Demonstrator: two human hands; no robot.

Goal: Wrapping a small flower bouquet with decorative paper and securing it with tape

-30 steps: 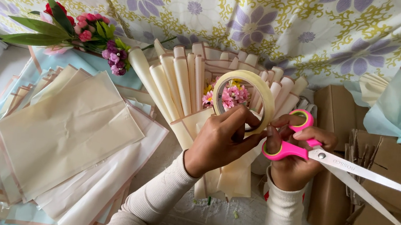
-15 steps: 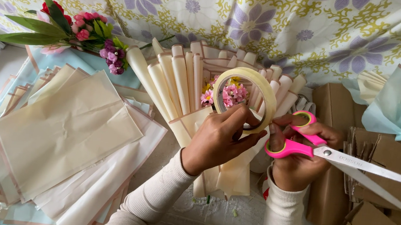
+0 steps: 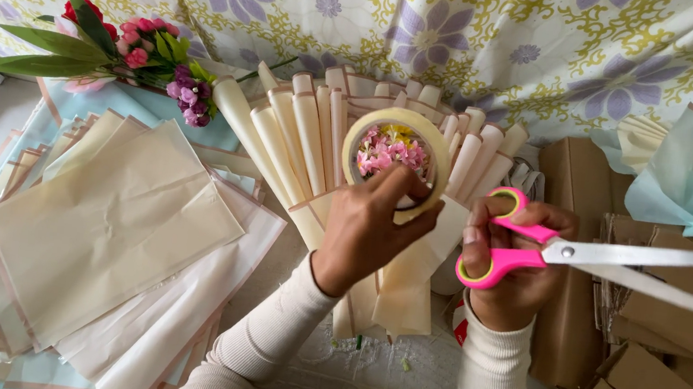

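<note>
Pink scissors point(image 3: 532, 249) ran off the edge, tips hidden. Beside them, the left hand point(image 3: 373, 228) gripped a tape roll point(image 3: 397, 158); right hand point(image 3: 515, 266) fingers curled through the handles.

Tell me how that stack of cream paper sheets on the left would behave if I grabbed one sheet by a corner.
The stack of cream paper sheets looks thin and faintly creased, so a sheet would probably droop rather than stay flat. It likely weighs very little. The sheets lie loosely fanned, so neighbours may slide along with it. Both the left hand and the right hand are occupied.
</note>
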